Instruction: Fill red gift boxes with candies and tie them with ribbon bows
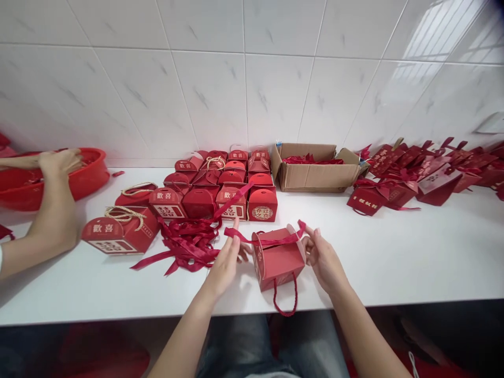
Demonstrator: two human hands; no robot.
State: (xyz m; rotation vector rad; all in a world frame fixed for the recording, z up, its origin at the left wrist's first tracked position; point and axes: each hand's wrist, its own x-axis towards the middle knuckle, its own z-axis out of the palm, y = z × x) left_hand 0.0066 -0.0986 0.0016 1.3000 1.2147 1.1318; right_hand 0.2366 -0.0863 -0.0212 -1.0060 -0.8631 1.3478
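Note:
A red gift box (280,262) with a rope handle (284,314) hanging off its front stands near the table's front edge. Across its top runs a dark red ribbon (273,242). My left hand (227,258) pinches one ribbon end between thumb and finger, just left of the box. At the box's right side, my right hand (322,258) is closed on the other end, with its fingers close to the box wall. A tangled pile of loose ribbons (191,247) lies to the left of my left hand.
Several closed red boxes (200,203) stand in rows behind. A cardboard carton (315,177) holds red ribbon-like pieces. Many red boxes with bows (401,190) crowd the right back. At left, a co-worker's arm (55,210) reaches into a red basin (92,173), near boxes tied with twine (126,231).

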